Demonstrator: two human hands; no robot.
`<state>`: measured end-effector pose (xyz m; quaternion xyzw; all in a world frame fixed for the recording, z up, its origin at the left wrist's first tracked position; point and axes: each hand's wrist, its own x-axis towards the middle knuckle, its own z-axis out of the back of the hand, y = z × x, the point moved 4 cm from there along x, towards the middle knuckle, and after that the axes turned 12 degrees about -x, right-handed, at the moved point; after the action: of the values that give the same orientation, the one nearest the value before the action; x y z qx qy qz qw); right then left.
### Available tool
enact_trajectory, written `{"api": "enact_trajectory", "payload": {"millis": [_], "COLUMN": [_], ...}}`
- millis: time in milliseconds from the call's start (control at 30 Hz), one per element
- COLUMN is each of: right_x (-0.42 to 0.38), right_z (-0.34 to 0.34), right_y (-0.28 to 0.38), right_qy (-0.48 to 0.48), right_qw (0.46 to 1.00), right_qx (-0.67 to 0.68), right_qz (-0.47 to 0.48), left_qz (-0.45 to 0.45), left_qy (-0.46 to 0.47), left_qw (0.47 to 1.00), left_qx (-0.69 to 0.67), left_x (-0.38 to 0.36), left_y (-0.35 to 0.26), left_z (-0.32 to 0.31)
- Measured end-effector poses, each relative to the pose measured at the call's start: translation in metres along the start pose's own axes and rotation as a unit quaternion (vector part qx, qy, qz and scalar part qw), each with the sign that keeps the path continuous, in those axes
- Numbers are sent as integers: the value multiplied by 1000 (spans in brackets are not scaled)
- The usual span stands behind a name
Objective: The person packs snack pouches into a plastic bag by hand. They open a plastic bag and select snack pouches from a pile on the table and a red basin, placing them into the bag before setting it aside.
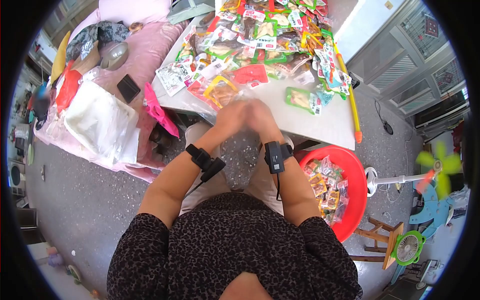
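Observation:
My left hand [232,119] and my right hand [260,119] meet at the front edge of the white table, both with curled fingers and slightly blurred. Under and beside my left hand lies a clear plastic bag [209,108], its near edge gathered at that hand. What my right fingers hold is hidden. Just beyond my hands are a yellow-framed snack packet [220,91] and a red snack packet [250,75]. To the right, a green snack packet [300,99] lies apart from the large pile of snack packets [265,32].
A red tub [354,187] with small packets stands right of my legs. A yellow pole [351,95] runs along the right edge of the white table [280,120]. At left are a pink-covered bed [150,45] and a white tray [97,120]. A fan [439,165] and wooden stool [392,245] stand right.

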<state>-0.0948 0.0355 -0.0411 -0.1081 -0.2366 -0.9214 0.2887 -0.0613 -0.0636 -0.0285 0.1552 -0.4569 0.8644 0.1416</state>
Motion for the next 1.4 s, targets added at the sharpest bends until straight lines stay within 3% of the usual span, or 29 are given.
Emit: {"api": "enact_trajectory", "payload": {"millis": [67,167,267,300,333,367,433,500,567,667,767,867,1067,1167,1267,1400], "right_x": [1,2,-2,1,2,-2,5,7,11,13,11,6,-11,-16,-16,-13], "right_z": [8,36,16,12,-2,-17,-30,-42,-34,-47,-33,-38,-11,-17,-16,-3], "right_y": [3,22,6,0,0,1,-11,-19,2,-4,-4,-11,-12,-31,-36,-26], "right_qy": [46,26,29,28,25,21,-16,-40,-45,-41,3,-39,-204,-214,-114,-84], "right_qw": [997,997,988,981,882,698,848,829,620,609,774,653,642,608,675,705], "right_qx": [-58,39,-80,189,441,651,508,535,714,730,601,699,675,701,682,643], "right_qz": [36,65,129,-18,-165,-298,-151,-160,-321,-308,-199,-287,-300,-306,-257,-288], "left_qz": [19,25,33,38,13,-11,-30,-21,10,-16,-5,13,-19,-20,-32,-22], "left_qy": [-1,-6,1,5,-16,-39,-47,-18,-8,-43,-29,16,68,86,90,98], "left_qw": [1000,1000,999,999,999,998,997,999,1000,998,998,999,995,994,993,993], "left_qx": [-3,-6,-17,-21,-31,-41,-44,-31,-27,-44,-50,-43,-72,-69,-65,-62], "left_x": [0,0,1,2,3,3,3,3,4,3,0,1,8,8,7,4], "left_y": [11,22,14,10,5,2,-2,-2,3,6,8,0,-4,-5,-2,-9], "left_z": [-2,-5,-8,-8,-7,-5,-2,-1,0,2,2,-2,-21,-31,-41,-38]}}
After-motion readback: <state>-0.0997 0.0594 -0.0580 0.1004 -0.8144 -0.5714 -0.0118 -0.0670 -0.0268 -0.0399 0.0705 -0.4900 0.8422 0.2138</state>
